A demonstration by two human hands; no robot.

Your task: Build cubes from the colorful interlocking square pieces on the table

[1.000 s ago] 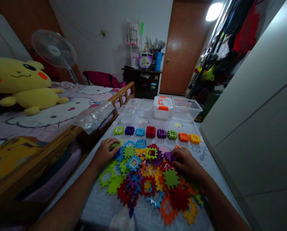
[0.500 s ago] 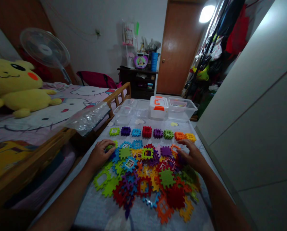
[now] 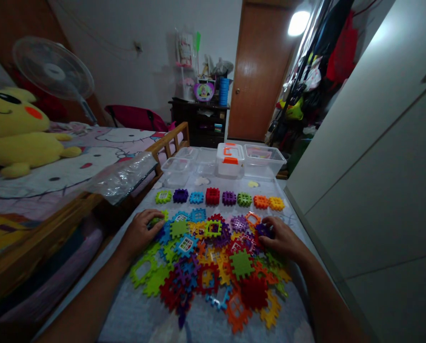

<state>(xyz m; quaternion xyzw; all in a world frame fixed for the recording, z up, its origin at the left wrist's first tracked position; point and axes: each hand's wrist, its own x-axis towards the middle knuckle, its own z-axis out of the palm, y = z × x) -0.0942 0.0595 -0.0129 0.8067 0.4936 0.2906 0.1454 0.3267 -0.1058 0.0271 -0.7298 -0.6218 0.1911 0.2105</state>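
Note:
At the left edge of a loose pile of interlocking plastic tiles, my left hand curls its fingers round a light green tile, partly hidden. Across the pile, my right hand pinches a dark purple tile between thumb and fingers. Just left of that hand lie a lighter purple brick-patterned tile and an orange frame tile. Beyond the pile runs a row of small same-coloured stacks, among them a red stack, a dark purple stack and a yellow stack.
Clear plastic tubs and a lidded box with orange clips stand at the table's far end. A wooden bed rail borders the left side. A pale cabinet rises along the right.
My right hand has closed on a dark purple tile and drawn slightly down. The plain purple tile left its spot, showing a brick-patterned one. My left hand stays at the green tile.

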